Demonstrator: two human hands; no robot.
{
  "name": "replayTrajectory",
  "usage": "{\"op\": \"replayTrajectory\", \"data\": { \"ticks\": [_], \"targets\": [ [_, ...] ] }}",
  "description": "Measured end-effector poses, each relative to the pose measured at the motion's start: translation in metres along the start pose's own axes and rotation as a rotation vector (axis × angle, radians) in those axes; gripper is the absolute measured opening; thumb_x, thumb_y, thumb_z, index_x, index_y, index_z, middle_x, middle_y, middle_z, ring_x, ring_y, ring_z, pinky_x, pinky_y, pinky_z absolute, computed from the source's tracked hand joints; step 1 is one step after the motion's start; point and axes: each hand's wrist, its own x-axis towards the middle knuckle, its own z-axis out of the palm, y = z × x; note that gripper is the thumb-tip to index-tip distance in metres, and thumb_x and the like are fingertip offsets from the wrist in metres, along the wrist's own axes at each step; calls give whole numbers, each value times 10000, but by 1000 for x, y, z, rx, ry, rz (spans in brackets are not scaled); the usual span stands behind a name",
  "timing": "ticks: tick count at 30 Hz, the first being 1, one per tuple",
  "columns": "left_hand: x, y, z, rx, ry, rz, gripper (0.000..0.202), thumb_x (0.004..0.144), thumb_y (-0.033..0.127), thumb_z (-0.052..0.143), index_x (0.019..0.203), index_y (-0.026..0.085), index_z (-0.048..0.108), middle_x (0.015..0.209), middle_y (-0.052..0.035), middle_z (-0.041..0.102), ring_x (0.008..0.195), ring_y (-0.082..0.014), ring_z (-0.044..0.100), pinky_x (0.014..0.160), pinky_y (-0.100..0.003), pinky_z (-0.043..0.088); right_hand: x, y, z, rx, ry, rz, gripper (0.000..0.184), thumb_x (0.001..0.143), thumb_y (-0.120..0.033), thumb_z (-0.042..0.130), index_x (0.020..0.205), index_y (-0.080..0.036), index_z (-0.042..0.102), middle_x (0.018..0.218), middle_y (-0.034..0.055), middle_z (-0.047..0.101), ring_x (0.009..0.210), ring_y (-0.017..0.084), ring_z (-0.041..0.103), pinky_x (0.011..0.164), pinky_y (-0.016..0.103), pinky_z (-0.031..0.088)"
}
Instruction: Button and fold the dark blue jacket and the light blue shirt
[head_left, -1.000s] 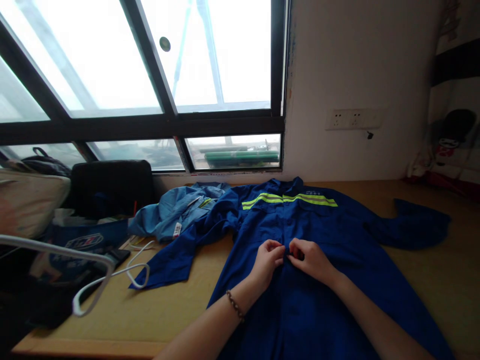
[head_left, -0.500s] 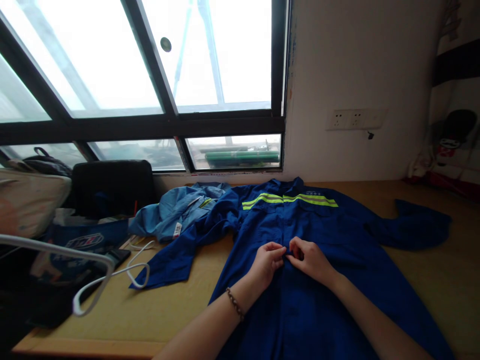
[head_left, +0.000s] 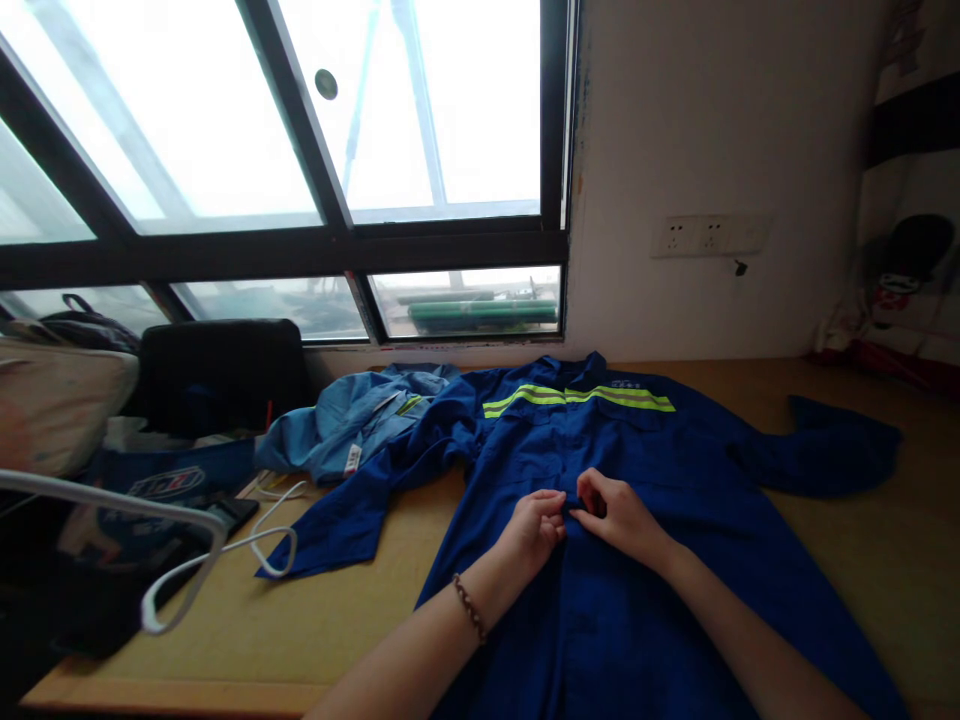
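A dark blue work jacket [head_left: 660,500] lies spread on the table, front side up, with a yellow-green reflective stripe [head_left: 622,400] across its chest. Its collar points toward the wall and its sleeves reach out to both sides. My left hand [head_left: 536,525], below a beaded bracelet [head_left: 469,608], pinches the jacket's front edge near the middle. Close beside it, my right hand [head_left: 611,510] has its fingers curled and pinched on the same front placket. Whatever small part lies between the fingertips is hidden.
A light blue garment [head_left: 337,425] lies crumpled left of the jacket on the wooden table [head_left: 247,640]. A white cable [head_left: 202,565] loops over the table's left side. Bags [head_left: 60,400] and a black chair back [head_left: 225,370] stand left. Behind are a window and wall sockets [head_left: 709,235].
Both hands stay at the jacket's front placket. My left fingertips have shifted slightly left, leaving a small gap to the right hand. The view has moved a little.
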Motion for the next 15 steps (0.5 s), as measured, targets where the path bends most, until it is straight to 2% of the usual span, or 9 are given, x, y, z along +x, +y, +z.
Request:
{"op": "replayTrajectory", "data": {
  "ticks": [5,15],
  "targets": [
    [0,-2,0,-10,41,20,207,638,82,626,752,145,465,529,23,486,419,-89,485,419,-198,368,1,4,2,77,-8,12,156,709,-232,578,793,-201,450,624,-53,491,536,85,461,503,200,340],
    [1,-5,1,-36,-41,84,359,583,102,682,828,163,425,586,12,532,463,-95,524,447,-193,394,4,7,-1,174,-11,37,168,700,-276,597,735,-182,462,611,-47,486,535,83,450,500,199,354]
  ]
}}
